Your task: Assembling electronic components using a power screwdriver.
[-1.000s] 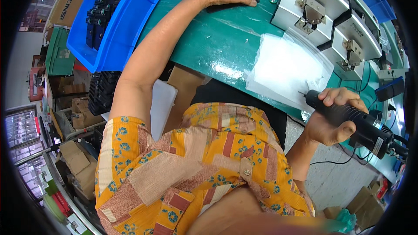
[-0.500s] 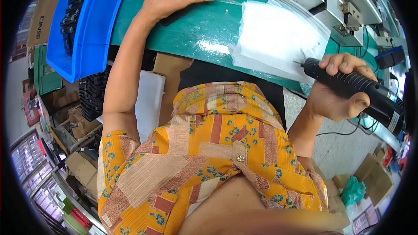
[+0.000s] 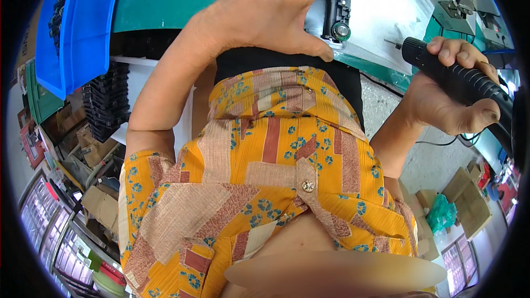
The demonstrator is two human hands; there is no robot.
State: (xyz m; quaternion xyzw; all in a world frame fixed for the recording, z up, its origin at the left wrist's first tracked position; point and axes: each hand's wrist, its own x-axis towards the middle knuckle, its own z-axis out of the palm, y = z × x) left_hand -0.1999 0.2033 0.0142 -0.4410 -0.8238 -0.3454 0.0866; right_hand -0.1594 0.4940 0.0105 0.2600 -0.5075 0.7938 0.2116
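Note:
A long black plastic cartridge with a round green-rimmed gear at its near end lies by the left edge of a white sheet on the green table. Over its left side is my left hand, thumb and fingers spread wide apart; part of the cartridge is hidden at the top edge of the view. My right hand is wrapped around a black electric screwdriver to the right of the sheet. Its thin bit points left, over the sheet's right part, touching no screw that I can see.
At the left stands a blue bin with a row of black parts inside. Below it is a stack of similar black parts. Metal clamp fixtures stand at the far right. A dark cable hangs near my right forearm.
My left hand has moved right and nearer, and its grip on the black cartridge has opened; the cartridge now lies at the sheet. The screwdriver has shifted slightly right in view.

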